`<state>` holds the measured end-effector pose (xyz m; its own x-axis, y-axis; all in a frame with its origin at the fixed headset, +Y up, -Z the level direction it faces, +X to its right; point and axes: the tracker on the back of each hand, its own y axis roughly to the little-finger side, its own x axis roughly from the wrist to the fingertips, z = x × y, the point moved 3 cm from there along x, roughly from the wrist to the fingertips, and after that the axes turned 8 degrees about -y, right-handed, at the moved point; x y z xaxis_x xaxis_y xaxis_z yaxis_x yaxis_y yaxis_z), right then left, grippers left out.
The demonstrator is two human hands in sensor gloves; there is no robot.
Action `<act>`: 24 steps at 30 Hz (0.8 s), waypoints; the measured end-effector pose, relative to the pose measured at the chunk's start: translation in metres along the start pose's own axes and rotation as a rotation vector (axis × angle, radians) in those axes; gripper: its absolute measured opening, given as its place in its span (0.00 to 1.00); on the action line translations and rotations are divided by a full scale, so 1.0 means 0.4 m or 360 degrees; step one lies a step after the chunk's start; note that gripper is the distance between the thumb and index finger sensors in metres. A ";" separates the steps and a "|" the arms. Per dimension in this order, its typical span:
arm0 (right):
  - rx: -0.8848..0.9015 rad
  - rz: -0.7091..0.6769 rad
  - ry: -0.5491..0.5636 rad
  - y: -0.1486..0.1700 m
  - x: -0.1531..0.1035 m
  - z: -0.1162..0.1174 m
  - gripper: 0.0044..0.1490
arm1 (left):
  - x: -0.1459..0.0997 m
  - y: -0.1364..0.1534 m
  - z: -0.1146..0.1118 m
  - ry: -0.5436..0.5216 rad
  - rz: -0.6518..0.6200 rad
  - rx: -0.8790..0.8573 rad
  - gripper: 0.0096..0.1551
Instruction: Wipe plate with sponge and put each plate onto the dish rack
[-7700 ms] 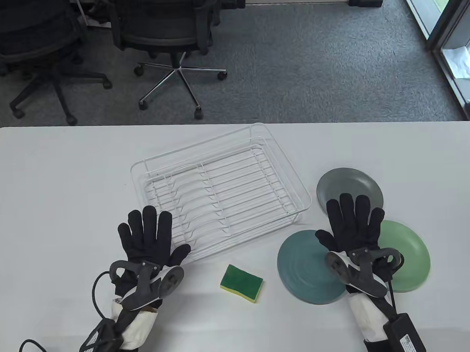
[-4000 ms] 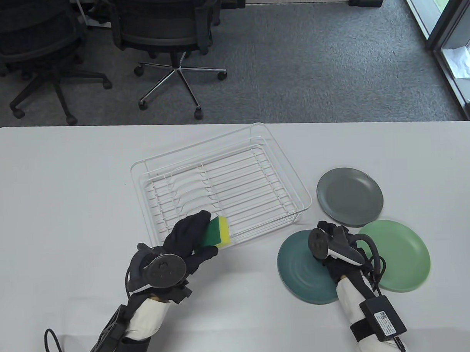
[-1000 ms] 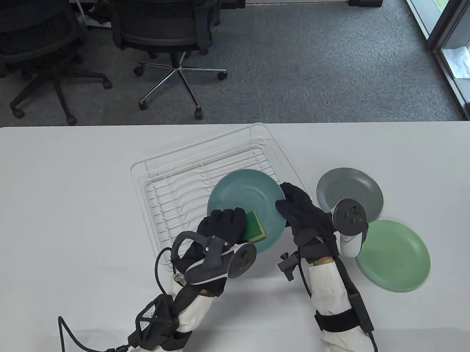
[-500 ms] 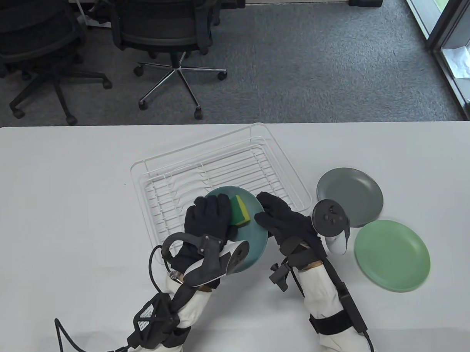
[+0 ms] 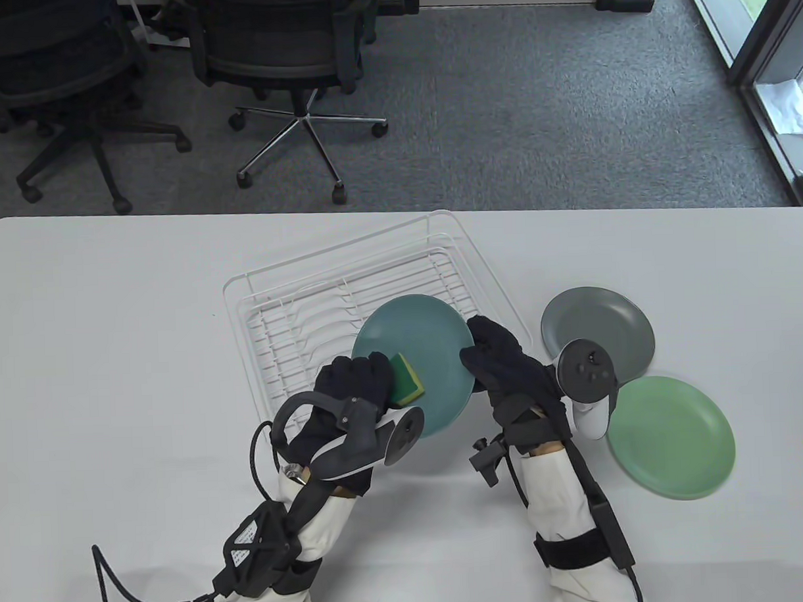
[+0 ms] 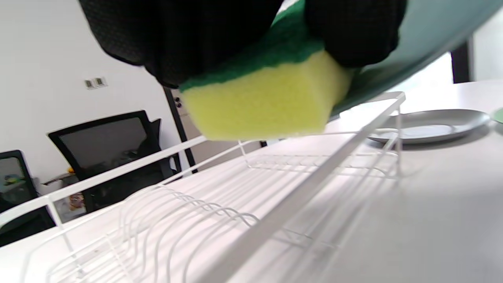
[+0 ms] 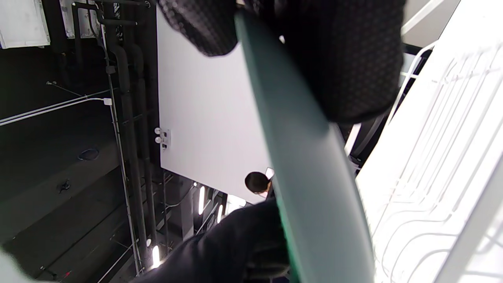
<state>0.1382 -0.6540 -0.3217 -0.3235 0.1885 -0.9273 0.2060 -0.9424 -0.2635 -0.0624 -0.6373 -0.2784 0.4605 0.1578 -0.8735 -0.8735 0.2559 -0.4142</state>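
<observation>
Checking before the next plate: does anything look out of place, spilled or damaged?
Nothing stands out. The right hand grips the teal plate above the rack while the left hand holds the sponge against it. The grey plate and green plate lie flat on the table.

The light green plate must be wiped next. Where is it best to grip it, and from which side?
Probably the near right rim of the light green plate, approached from the table's front edge: it lies flat, its rim there is free, while the right hand overlaps its left side.
</observation>
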 end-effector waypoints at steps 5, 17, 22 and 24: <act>-0.0009 0.0012 0.0008 -0.001 0.000 0.000 0.38 | -0.011 -0.036 0.027 -0.0107 -0.0179 -0.0142 0.44; 0.0060 -0.0079 -0.0223 -0.005 0.015 0.051 0.38 | -0.031 -0.056 0.066 -0.0506 -0.0202 -0.0082 0.44; 0.0100 -0.0136 -0.0349 -0.007 0.022 0.076 0.38 | -0.036 -0.030 0.073 -0.0542 -0.0118 -0.0046 0.43; 0.0125 -0.0172 -0.0398 -0.006 0.025 0.082 0.38 | -0.037 -0.020 0.076 -0.0555 -0.0084 -0.0027 0.43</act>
<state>0.1040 -0.6590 -0.3217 -0.5596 0.2243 -0.7978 0.0887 -0.9410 -0.3267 -0.0576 -0.6126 -0.2542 0.5287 0.4620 -0.7121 -0.8483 0.2570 -0.4630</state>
